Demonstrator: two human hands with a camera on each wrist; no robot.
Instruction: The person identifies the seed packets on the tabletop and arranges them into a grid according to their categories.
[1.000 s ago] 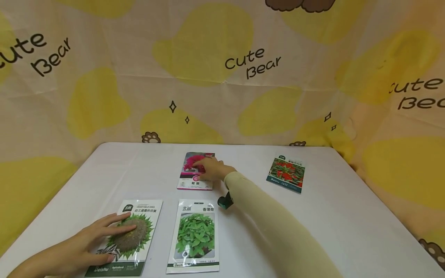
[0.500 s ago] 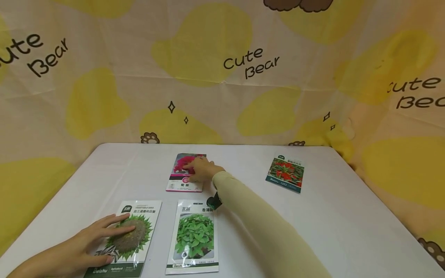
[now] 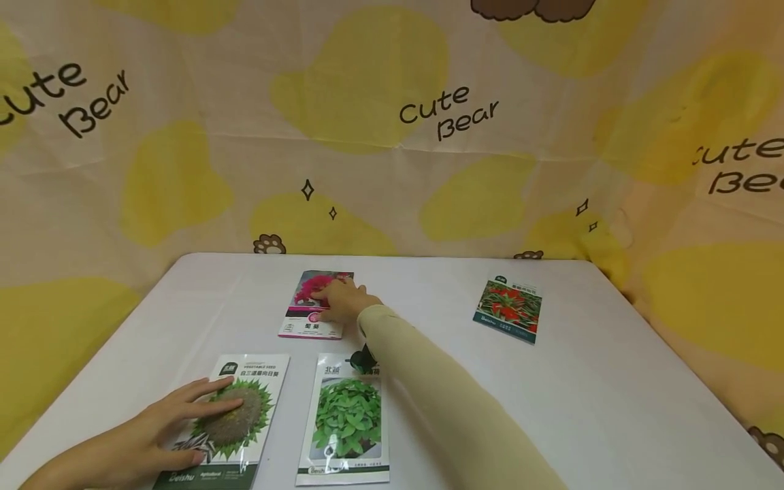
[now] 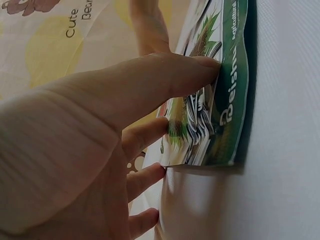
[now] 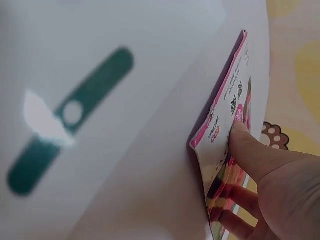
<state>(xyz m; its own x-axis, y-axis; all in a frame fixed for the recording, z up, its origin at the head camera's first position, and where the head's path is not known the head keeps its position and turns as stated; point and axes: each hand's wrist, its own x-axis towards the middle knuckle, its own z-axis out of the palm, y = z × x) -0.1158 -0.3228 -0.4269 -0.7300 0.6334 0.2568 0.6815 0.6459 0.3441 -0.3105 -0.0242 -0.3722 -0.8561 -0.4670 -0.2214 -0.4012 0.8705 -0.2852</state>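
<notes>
My left hand point(image 3: 137, 435) rests on a sunflower seed packet point(image 3: 235, 415) at the front left, its fingers spread over the printed flower head. In the left wrist view the thumb point(image 4: 195, 72) presses near the green lower band. At the back, my right hand point(image 3: 344, 299) lies on a hollyhock seed packet point(image 3: 312, 327) with a pink flower picture. Thumb point(image 5: 245, 142) and fingertips touch its printed face in the right wrist view. Part of that packet is covered by the hand. Between the hands and nearer the front lies a mint seed packet point(image 3: 347, 415), flat.
A seed packet with red flowers point(image 3: 508, 306) lies at the back right of the white table point(image 3: 569, 415). A patterned cloth point(image 3: 392, 190) hangs behind the table. The right forearm crosses over the right half of the table. A blurred dark green strip point(image 5: 95, 90) shows in the right wrist view.
My right hand has slid the hollyhock packet leftward along the table's back. The left hand stays on the sunflower packet, and the other packets keep their places.
</notes>
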